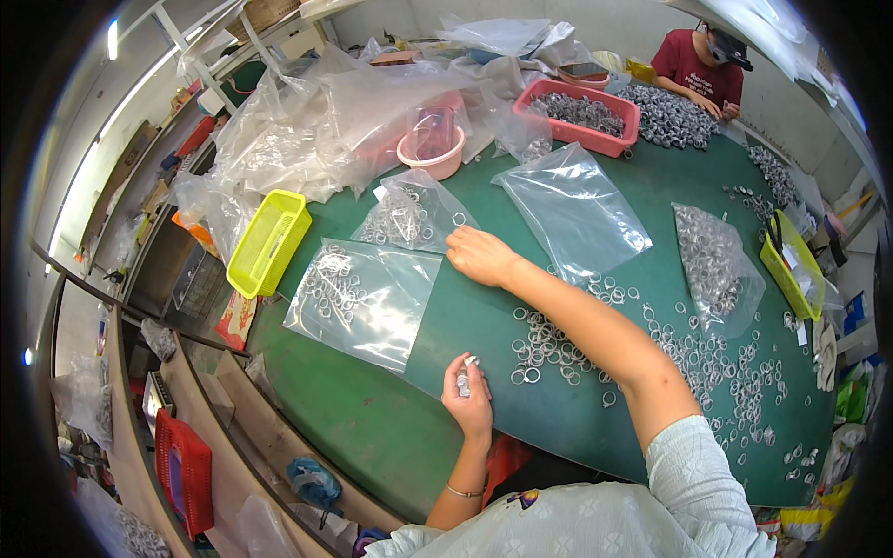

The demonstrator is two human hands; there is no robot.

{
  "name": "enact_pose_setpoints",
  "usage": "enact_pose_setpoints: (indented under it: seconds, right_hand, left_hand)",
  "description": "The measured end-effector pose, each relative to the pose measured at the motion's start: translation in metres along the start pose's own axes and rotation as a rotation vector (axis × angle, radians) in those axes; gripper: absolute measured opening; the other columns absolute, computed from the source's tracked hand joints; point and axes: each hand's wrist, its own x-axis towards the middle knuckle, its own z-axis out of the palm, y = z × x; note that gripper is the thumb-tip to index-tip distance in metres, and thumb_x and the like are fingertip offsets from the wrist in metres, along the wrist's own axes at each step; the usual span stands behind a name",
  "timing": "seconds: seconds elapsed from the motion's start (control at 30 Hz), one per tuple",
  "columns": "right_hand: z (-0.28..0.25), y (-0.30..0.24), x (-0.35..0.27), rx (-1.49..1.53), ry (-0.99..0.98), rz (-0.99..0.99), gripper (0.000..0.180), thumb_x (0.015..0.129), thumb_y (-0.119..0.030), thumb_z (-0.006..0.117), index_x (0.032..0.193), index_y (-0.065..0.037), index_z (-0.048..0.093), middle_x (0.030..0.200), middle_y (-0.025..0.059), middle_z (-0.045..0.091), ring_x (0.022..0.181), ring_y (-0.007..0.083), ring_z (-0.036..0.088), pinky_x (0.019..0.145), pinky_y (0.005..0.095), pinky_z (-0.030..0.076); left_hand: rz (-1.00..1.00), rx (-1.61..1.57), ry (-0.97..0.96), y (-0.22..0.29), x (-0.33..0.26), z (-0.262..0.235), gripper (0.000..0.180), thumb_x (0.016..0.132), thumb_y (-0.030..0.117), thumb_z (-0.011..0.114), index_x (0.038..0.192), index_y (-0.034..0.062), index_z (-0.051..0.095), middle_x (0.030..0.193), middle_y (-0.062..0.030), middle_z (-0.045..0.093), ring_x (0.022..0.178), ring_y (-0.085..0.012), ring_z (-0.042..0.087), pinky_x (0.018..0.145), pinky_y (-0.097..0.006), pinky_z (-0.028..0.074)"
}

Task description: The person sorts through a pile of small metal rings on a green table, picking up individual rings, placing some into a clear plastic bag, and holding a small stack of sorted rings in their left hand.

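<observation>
My left hand (467, 398) is curled around several small silver rings (463, 379) in front of the table's near edge. My right arm reaches across the table, and the fingers of my right hand (482, 257) are pinched together, with a single ring (459, 219) showing at their tips. Just beyond it lies a clear plastic bag (405, 216) with rings inside. Left of my hands, a flat clear bag (367, 298) has a cluster of rings (332, 284) at its upper left. Loose rings (549, 346) are spread on the green table under and beside my right forearm.
An empty-looking clear bag (577, 209) lies ahead, and a filled bag of rings (716, 265) to the right. Around the table stand a yellow basket (270, 244), a pink tub (629, 139) of rings and another yellow basket (791, 270). A co-worker (698, 70) sits at the far right.
</observation>
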Motion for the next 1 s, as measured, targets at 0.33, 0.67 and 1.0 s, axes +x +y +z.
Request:
enact_pose_setpoints:
  seconds: [0.33, 0.67, 1.0]
  right_hand:
    - [-0.007, -0.008, -0.007, 0.338, 0.180, 0.144, 0.012, 0.077, -0.007, 0.055, 0.086, -0.001, 0.060, 0.090, 0.0115, 0.058, 0.093, 0.0282, 0.056, 0.082, 0.0383, 0.046]
    - [-0.042, -0.081, -0.086, 1.175, -0.047, 0.687, 0.026, 0.089, -0.021, 0.059, 0.096, 0.003, 0.060, 0.083, 0.0141, 0.065, 0.076, 0.0184, 0.062, 0.066, 0.0312, 0.048]
    - [-0.025, -0.100, -0.124, 1.530, -0.039, 0.662, 0.024, 0.088, -0.018, 0.062, 0.098, 0.003, 0.061, 0.089, 0.0079, 0.065, 0.081, 0.0128, 0.060, 0.070, 0.0273, 0.049]
  left_hand:
    - [0.002, 0.007, 0.003, 0.001, 0.001, 0.002, 0.018, 0.091, 0.004, 0.053, 0.108, -0.0014, 0.056, 0.070, -0.0017, 0.053, 0.048, -0.0030, 0.043, 0.041, -0.018, 0.036]
    - [0.008, 0.116, -0.020, -0.007, 0.000, -0.002, 0.024, 0.085, -0.003, 0.059, 0.108, -0.0020, 0.056, 0.083, -0.0030, 0.059, 0.073, -0.0071, 0.054, 0.066, -0.021, 0.046]
    - [0.194, 0.203, -0.182, 0.006, 0.001, 0.009, 0.025, 0.083, -0.003, 0.061, 0.107, -0.0027, 0.057, 0.095, -0.0055, 0.059, 0.084, -0.0104, 0.054, 0.076, -0.023, 0.046]
